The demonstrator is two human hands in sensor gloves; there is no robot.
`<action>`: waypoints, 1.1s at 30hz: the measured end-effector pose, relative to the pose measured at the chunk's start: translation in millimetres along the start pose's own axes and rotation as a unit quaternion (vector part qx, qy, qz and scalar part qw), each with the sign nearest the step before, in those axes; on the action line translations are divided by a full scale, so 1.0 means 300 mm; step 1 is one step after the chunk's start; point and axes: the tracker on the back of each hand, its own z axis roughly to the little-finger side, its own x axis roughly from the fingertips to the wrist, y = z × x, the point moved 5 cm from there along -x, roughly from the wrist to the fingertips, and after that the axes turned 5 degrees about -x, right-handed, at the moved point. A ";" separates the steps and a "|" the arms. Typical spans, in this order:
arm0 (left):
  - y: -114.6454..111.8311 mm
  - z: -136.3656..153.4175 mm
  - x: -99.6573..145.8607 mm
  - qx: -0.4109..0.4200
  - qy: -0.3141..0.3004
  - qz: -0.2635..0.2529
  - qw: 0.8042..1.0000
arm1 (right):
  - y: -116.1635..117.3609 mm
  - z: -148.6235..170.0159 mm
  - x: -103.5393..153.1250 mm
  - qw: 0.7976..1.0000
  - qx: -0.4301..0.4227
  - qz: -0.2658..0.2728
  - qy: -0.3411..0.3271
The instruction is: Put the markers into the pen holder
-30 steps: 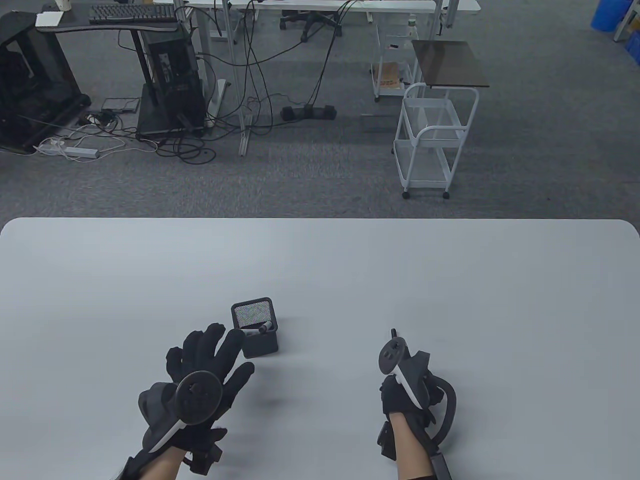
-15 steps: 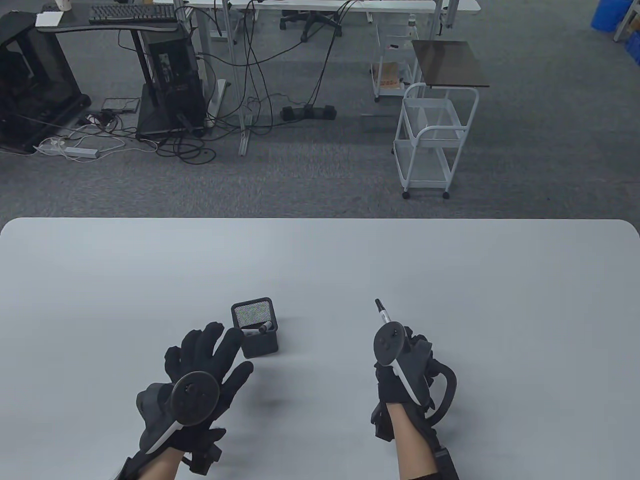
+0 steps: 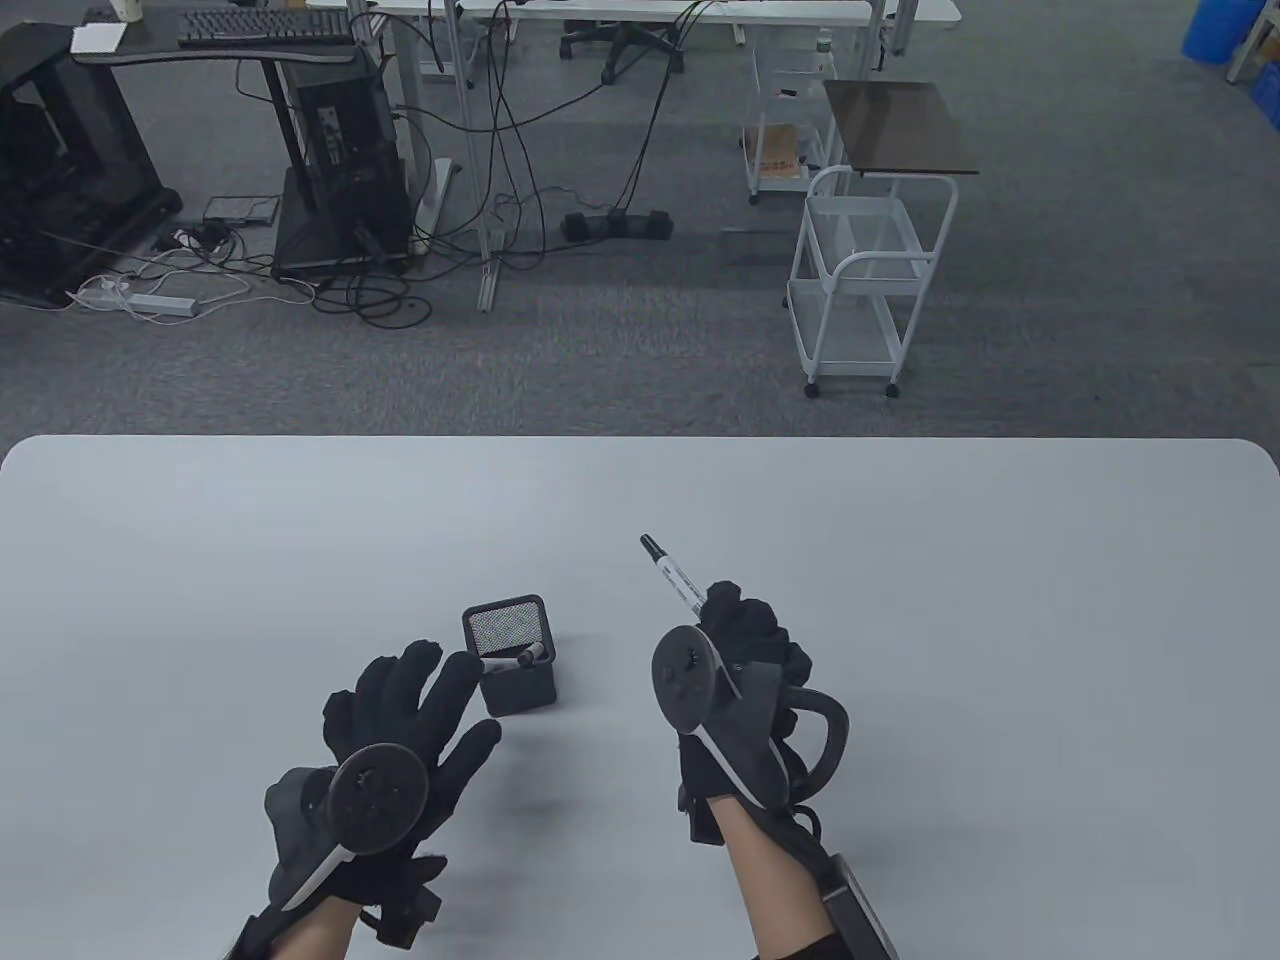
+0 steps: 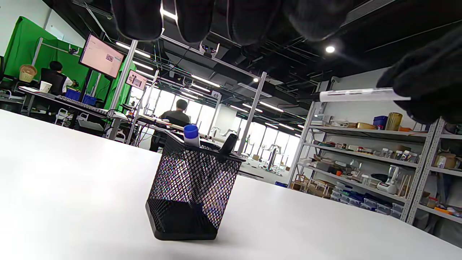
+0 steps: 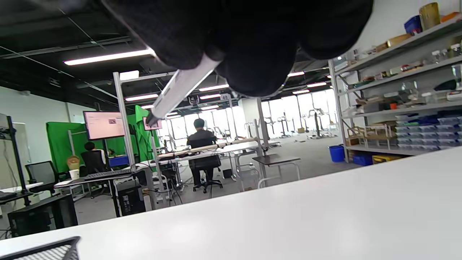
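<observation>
A black mesh pen holder (image 3: pixel 512 668) stands on the white table (image 3: pixel 900 560) and holds two markers (image 3: pixel 528 656); the left wrist view shows it (image 4: pixel 191 187) with a blue cap (image 4: pixel 190 133) and a black cap sticking out. My right hand (image 3: pixel 745 640) grips a white marker (image 3: pixel 672 574) with a black tip, raised above the table to the right of the holder, tip pointing up and to the left. It also shows in the right wrist view (image 5: pixel 177 92) and the left wrist view (image 4: pixel 355 95). My left hand (image 3: pixel 415 705) lies open and empty, fingers spread, just left of the holder.
A white wire cart (image 3: pixel 865 280), a small dark-topped side table (image 3: pixel 900 128) and desks with cables (image 3: pixel 320 150) stand on the floor beyond the table's far edge. The table's front edge is under my wrists.
My right hand has lifted and moved left toward the holder with the marker, which now sticks out further and tilts left. My left hand has barely moved.
</observation>
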 end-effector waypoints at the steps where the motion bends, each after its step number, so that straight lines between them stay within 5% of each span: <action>1: 0.003 0.005 0.000 0.002 0.002 -0.001 1.000 | -0.002 -0.016 0.002 1.000 -0.003 0.001 -0.005; 6: 0.013 0.029 -0.003 0.007 0.011 -0.004 1.000 | 0.006 -0.097 0.016 0.999 -0.021 0.012 -0.029; 14: 0.016 0.048 -0.009 0.010 0.019 -0.005 1.000 | 0.128 -0.201 0.036 0.998 -0.009 -0.009 -0.067; 33: 0.021 0.040 -0.011 0.007 0.021 0.000 1.000 | 0.275 -0.272 0.062 0.996 0.018 -0.016 -0.091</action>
